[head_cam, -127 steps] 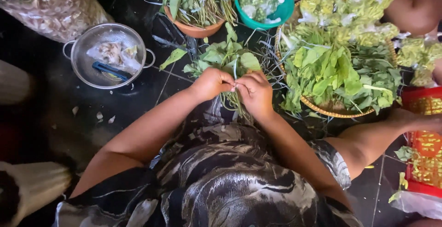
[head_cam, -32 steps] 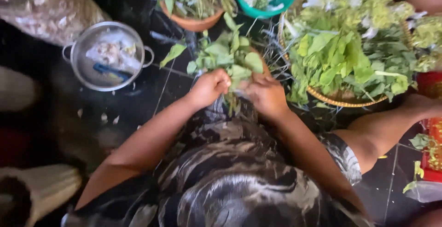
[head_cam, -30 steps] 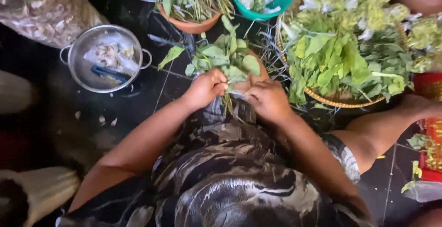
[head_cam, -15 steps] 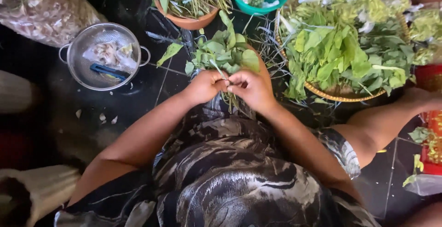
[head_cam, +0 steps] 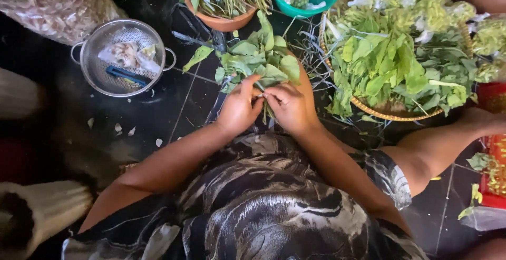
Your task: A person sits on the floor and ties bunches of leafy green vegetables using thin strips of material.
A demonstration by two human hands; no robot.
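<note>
Red printed packaging (head_cam: 495, 154) at the right edge, flat and boxy, yellow print on it, partly cut off. Clear plastic bag (head_cam: 58, 4) of pale dried pieces in the upper left corner. Metal colander (head_cam: 122, 57) just below it, holding a blue-handled tool and small plastic packets.

Left hand (head_cam: 240, 109) and right hand (head_cam: 290, 107) close together, fingertips touching, both curled and pinched on the stems of a bunch of leafy greens (head_cam: 258, 65). Bunch held just above the lap, leaves fanning away from the body. Woven basket (head_cam: 390, 113) heaped with more greens just to the right; terracotta bowl (head_cam: 221, 22) and teal bowl (head_cam: 321, 1) beyond the bunch.
</note>
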